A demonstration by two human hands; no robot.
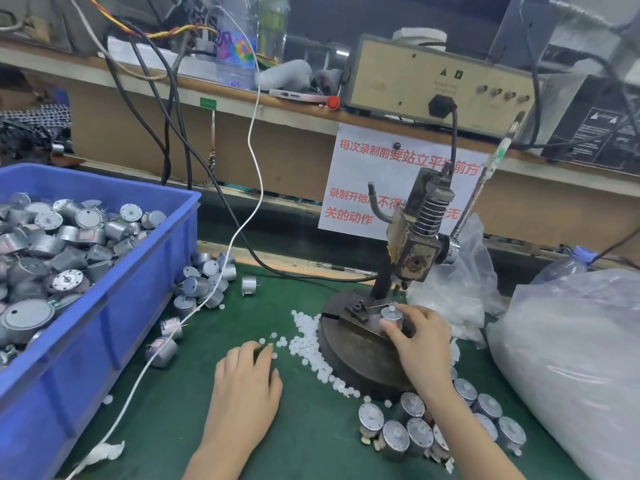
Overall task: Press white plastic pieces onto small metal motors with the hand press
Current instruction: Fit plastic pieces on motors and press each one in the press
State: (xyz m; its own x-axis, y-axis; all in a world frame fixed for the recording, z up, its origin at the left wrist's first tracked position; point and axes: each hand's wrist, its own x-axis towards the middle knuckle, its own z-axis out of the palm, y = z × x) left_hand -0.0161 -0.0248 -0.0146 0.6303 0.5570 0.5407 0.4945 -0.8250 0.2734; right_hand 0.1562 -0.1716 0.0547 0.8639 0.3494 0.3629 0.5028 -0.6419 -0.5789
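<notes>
We've got our right hand [419,337] gripping a motor [390,317] sitting on the hand press [415,237] base. Left hand [247,372] is curled over the loose white pieces [304,337] on the desk [311,441], left of the press. Can't tell if it's pinching one.

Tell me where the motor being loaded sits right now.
Head view, right of centre: the motor stands on the fixture block, just below the press head, gripped by the right hand.
</notes>
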